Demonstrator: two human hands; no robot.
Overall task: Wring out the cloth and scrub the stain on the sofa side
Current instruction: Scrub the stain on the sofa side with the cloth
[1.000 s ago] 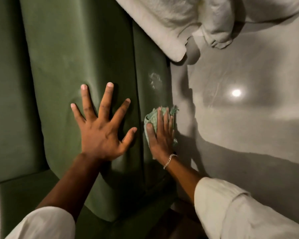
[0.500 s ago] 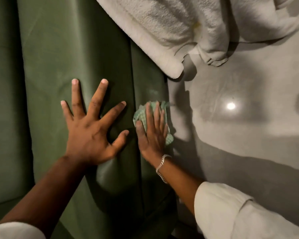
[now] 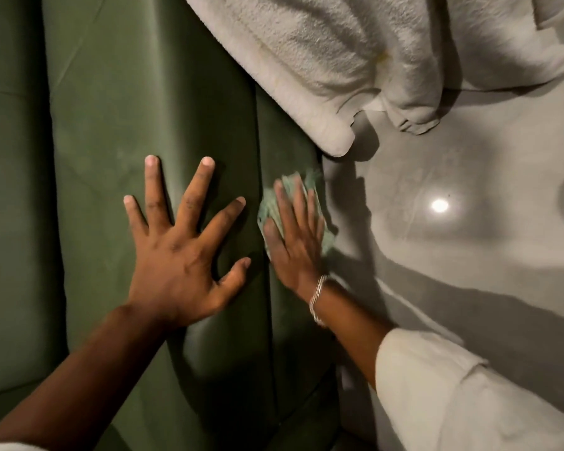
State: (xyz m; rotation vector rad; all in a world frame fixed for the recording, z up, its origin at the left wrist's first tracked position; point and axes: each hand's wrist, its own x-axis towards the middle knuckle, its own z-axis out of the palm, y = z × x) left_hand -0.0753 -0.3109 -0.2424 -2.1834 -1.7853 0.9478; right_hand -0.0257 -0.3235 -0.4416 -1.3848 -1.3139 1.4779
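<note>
The green sofa (image 3: 105,151) fills the left half of the head view, and its narrow side panel (image 3: 290,320) runs down the middle. My right hand (image 3: 295,242) lies flat on that panel and presses a small pale green cloth (image 3: 290,187) against it. The cloth shows above and around my fingers. The stain is hidden under the cloth and hand. My left hand (image 3: 179,258) rests spread wide on the sofa's broader green face, just left of the seam, with nothing in it.
A white towel (image 3: 323,60) hangs over the sofa's top edge at the upper right and reaches down toward the cloth. Grey glossy floor (image 3: 469,255) with a light reflection lies to the right. My white sleeve (image 3: 453,395) is at the lower right.
My right hand has slid the cloth up the side panel, over the pale stain that showed above it a second ago. My left hand stays spread on the sofa.
</note>
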